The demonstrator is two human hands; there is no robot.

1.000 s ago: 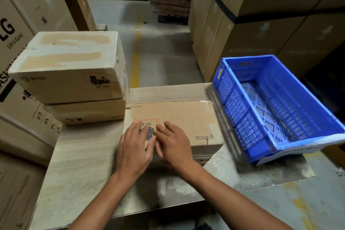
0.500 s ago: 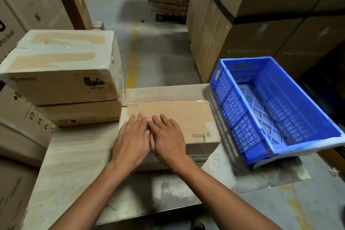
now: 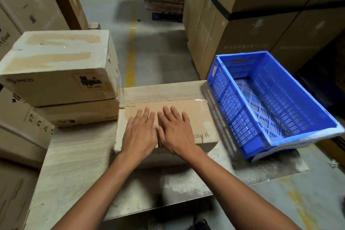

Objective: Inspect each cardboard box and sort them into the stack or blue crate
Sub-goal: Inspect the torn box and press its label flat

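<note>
Two hands lie flat, side by side, on top of a brown cardboard box in the middle of the counter. The left hand and the right hand both have a released grip, with straight fingers spread on the lid and nothing clasped. The box's top carries the brand "PICO" near its right front corner, printed upside down from this view, and a thin line of small print along the far edge that is too small to read.

Just left of it, touching its far left corner, stands the stack: a pale upper box marked "PICO" with a hazard label reading "UN 3481", on a lower box also marked "PICO", inverted. The blue crate sits at the counter's right end, near the box but apart from it.
</note>
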